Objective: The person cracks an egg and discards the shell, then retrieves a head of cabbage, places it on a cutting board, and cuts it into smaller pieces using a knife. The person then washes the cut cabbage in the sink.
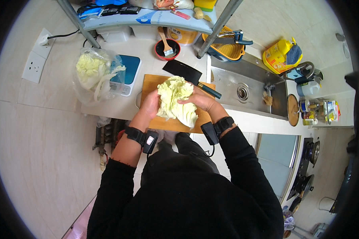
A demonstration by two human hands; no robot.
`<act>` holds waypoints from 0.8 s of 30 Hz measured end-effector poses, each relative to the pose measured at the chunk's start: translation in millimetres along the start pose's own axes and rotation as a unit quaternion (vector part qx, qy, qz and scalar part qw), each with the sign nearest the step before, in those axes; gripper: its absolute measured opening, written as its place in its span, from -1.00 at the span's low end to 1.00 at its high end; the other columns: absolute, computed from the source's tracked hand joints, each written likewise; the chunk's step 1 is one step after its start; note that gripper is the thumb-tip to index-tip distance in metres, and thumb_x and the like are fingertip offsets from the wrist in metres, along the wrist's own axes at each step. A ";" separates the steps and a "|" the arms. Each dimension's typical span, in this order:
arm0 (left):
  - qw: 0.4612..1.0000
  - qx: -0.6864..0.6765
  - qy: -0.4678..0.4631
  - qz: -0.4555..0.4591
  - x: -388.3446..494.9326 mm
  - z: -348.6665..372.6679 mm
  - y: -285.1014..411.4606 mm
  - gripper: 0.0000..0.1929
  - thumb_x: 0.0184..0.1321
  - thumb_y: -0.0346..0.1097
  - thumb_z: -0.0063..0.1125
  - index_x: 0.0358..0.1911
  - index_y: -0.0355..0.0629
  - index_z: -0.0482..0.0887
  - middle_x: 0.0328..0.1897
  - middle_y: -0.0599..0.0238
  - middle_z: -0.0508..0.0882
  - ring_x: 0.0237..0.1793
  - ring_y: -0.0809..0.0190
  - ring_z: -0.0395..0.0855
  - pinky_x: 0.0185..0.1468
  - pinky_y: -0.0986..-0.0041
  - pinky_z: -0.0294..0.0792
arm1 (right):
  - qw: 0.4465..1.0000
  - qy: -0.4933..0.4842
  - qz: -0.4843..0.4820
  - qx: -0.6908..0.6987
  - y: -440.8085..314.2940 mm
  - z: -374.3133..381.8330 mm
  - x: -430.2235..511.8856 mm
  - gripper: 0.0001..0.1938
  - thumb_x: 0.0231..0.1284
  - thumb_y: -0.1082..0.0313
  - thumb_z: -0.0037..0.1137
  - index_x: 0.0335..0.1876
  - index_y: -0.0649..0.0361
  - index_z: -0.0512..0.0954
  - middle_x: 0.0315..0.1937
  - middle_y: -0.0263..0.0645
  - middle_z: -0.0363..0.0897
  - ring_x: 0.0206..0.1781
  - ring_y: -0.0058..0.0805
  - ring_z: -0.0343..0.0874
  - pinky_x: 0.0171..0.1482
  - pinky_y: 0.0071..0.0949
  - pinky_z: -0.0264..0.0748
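Observation:
Pale yellow-green napa cabbage leaves (pixel 177 100) are held between my two hands over a wooden cutting board (pixel 160 124). My left hand (pixel 151 103) grips their left side, its fingertips hidden behind the leaves. On the right side, my right hand (pixel 198 98) clasps them with the thumb lying across the front. Just beyond the leaves rests a cleaver with a black blade (pixel 182 71); its dark green handle (pixel 209 90) crosses the board's right corner, close to my right hand.
Left of the board, a clear plastic bag with more cabbage (pixel 91 70) overlaps a kitchen scale (pixel 131 71). A red-rimmed bowl (pixel 159 56) holds a brush (pixel 165 43). At right is a steel sink (pixel 227 80). Shelf posts (pixel 219 28) rise behind, near a yellow basket holding a knife (pixel 228 52).

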State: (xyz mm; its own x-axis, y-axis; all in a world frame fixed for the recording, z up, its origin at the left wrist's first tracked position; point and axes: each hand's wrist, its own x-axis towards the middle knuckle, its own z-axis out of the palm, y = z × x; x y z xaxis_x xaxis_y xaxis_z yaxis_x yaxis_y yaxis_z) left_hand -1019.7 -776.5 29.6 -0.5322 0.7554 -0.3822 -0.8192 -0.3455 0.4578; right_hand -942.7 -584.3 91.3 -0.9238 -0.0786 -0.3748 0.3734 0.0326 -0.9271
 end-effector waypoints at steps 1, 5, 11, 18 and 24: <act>0.999 -0.049 -0.014 -0.006 -3.7 6.3 3.5 -0.58 0.28 -0.32 -0.06 0.18 -0.33 0.37 0.18 0.14 0.52 0.11 0.17 0.54 0.16 0.32 0.41 | 0.999 0.029 -0.016 0.017 9.0 3.1 0.1 -0.42 0.00 0.36 0.32 0.19 0.27 0.39 0.04 -0.23 0.54 0.07 -0.49 0.50 0.21 -0.50 0.33; 0.988 0.145 -0.021 -0.046 -14.4 13.4 0.3 -0.48 0.28 -0.16 0.06 0.25 -0.25 0.31 0.22 0.19 0.47 0.15 0.27 0.48 0.21 0.42 0.34 | 0.989 -0.035 0.038 0.138 12.5 -4.8 0.8 -0.37 -0.01 0.29 0.32 0.23 0.26 0.35 0.07 -0.21 0.52 0.11 -0.43 0.48 0.24 -0.49 0.29; 0.931 0.357 -0.061 -0.046 -17.7 22.3 10.4 -0.32 -0.10 -0.46 0.40 0.19 -0.23 0.40 0.08 0.27 0.59 0.06 0.29 0.55 0.13 0.44 0.37 | 0.998 -0.042 0.027 -0.047 -4.8 -4.0 -1.1 -0.04 -0.10 0.10 0.41 0.41 0.24 0.07 0.23 -0.11 0.36 0.31 -0.37 0.31 0.33 -0.45 0.18; 0.863 0.503 -0.019 0.042 -10.8 25.6 9.9 -0.24 -0.17 -0.44 0.47 0.21 -0.26 0.36 0.10 0.26 0.57 0.08 0.26 0.52 0.14 0.46 0.37 | 0.997 -0.030 -0.020 -0.074 -6.5 1.8 3.8 -0.15 -0.02 0.33 0.35 0.41 0.15 0.11 0.16 -0.23 0.40 0.21 -0.50 0.36 0.28 -0.53 0.23; 0.937 0.339 -0.011 -0.080 -17.4 7.5 25.7 -0.40 0.12 -0.17 0.31 0.18 -0.30 0.39 0.05 0.24 0.59 -0.03 0.35 0.57 0.03 0.51 0.42 | 0.983 -0.016 -0.010 0.183 6.7 -18.4 -0.1 -0.34 0.03 0.50 0.21 0.34 0.15 0.28 0.10 -0.26 0.49 0.13 -0.45 0.48 0.21 -0.44 0.38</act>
State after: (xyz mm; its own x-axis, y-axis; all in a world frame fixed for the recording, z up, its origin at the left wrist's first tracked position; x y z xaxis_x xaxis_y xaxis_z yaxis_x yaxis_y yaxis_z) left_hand -1029.9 -794.3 54.0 -0.4027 0.7818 -0.4761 -0.5604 0.2007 0.8036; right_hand -941.7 -565.7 85.2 -0.9302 -0.1080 -0.3507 0.3664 -0.3287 -0.8705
